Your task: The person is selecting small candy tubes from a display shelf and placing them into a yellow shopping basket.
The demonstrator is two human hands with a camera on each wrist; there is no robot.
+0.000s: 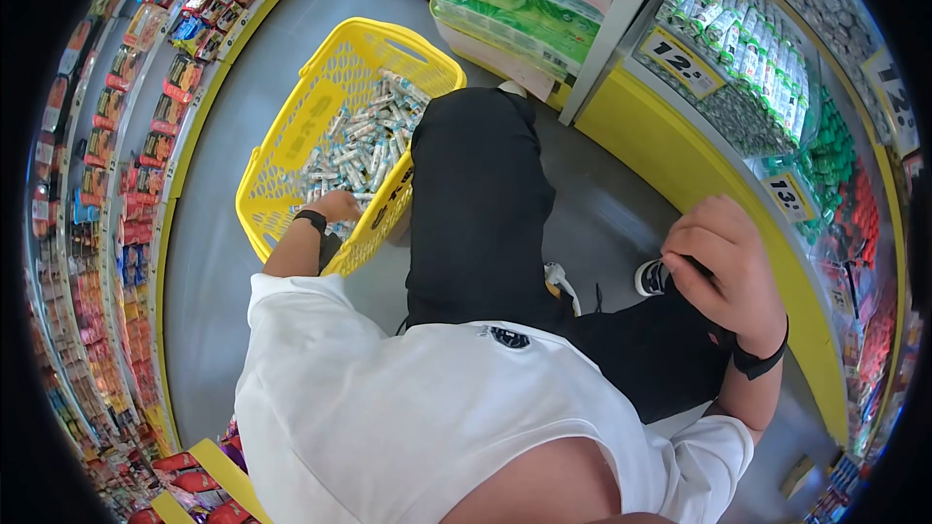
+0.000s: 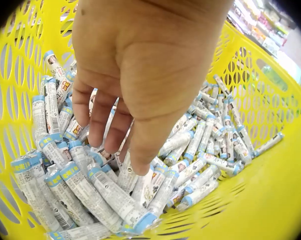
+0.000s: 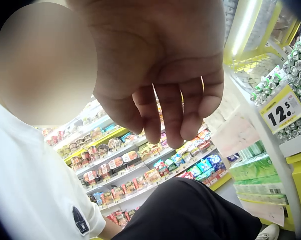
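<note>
A yellow perforated basket (image 1: 277, 153) stands on the floor, holding a heap of small wrapped rolls (image 1: 374, 136) in white and pale blue. The left hand (image 1: 335, 206) reaches down inside it; in the left wrist view that hand (image 2: 140, 75) has its fingers extended downward among the rolls (image 2: 90, 195), with fingertips touching or just above them. Whether any roll is gripped cannot be told. Over the person's right knee hangs the right hand (image 1: 714, 257), its fingers loosely bent and holding nothing; the right wrist view shows the same hand (image 3: 160, 75) relaxed.
Shelves of packaged snacks (image 1: 146, 136) curve along the left. On the right, a yellow-edged shelf (image 1: 680, 146) carries green-and-white rolls (image 1: 743, 34) and a price card (image 1: 682, 62). Green packs (image 1: 519, 15) stand beyond the basket. The black-trousered knee (image 1: 476, 194) is close beside the basket.
</note>
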